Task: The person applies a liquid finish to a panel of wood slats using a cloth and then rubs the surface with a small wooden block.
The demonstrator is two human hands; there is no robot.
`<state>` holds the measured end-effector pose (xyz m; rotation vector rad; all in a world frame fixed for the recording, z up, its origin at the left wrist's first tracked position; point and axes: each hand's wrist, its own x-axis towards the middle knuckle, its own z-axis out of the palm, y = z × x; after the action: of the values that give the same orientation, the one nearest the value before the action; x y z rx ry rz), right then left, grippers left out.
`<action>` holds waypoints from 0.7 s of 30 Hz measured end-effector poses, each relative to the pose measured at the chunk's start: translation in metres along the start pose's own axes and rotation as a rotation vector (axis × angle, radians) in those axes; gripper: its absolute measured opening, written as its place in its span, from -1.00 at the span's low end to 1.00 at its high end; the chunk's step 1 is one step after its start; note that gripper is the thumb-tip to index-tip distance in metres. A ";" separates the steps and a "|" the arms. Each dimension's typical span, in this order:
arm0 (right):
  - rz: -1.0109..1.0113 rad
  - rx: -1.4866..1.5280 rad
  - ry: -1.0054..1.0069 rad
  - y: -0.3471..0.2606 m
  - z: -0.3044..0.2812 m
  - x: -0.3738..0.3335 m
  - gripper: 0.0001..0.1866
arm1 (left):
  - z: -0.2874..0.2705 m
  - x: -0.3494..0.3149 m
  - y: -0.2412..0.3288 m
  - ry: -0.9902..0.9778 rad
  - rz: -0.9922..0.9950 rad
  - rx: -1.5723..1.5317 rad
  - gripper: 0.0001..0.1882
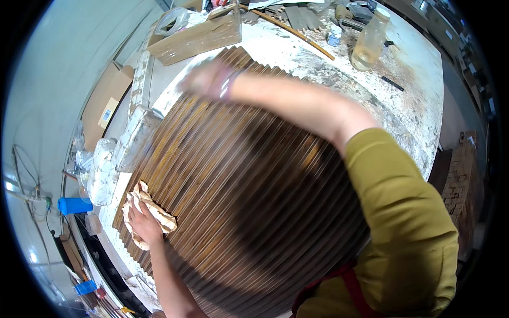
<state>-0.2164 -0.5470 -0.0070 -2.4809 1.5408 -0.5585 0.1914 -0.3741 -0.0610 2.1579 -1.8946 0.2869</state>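
In the head view, with 12 o'clock at the top, a white counter (424, 116) blotched with brown and black smears carries the work. Towards 1 o'clock on it stands a bottle (368, 45) of cloudy liquid; a thin brown stick (305, 38) slants at about 12, and a small black bar (392, 83) lies at 2. An open cardboard box (196, 40) sits at 11. A pale wall (69, 79) fills 10 o'clock, a blue container (74, 205) shows between 8 and 9, and stacked wooden pieces (458, 191) stand past the counter at 3.

The ribbed brown wooden panel (207, 159) lies flat on the counter across the centre. Its slats run lengthwise from about 7 to 1 o'clock, bent by the lens, with stepped ends at both; the person covers part of it, so its overall long axis cannot be told.

At 8 o'clock the left hand (146, 223) rests, fingers extended, on a crumpled pale cloth (165, 220) upon the panel. The right hand (204, 79), at 11 near the panel's edge, is blurred; whether its fingers are apart or together cannot be told.
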 end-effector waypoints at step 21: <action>0.290 -0.409 0.285 0.121 -0.043 -0.058 -0.65 | -0.002 0.003 0.001 0.012 0.001 0.037 -0.49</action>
<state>-0.3566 -0.5474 -0.0214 -2.4553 2.2812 -0.6196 0.1909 -0.3763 -0.0582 2.1739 -1.8990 0.3373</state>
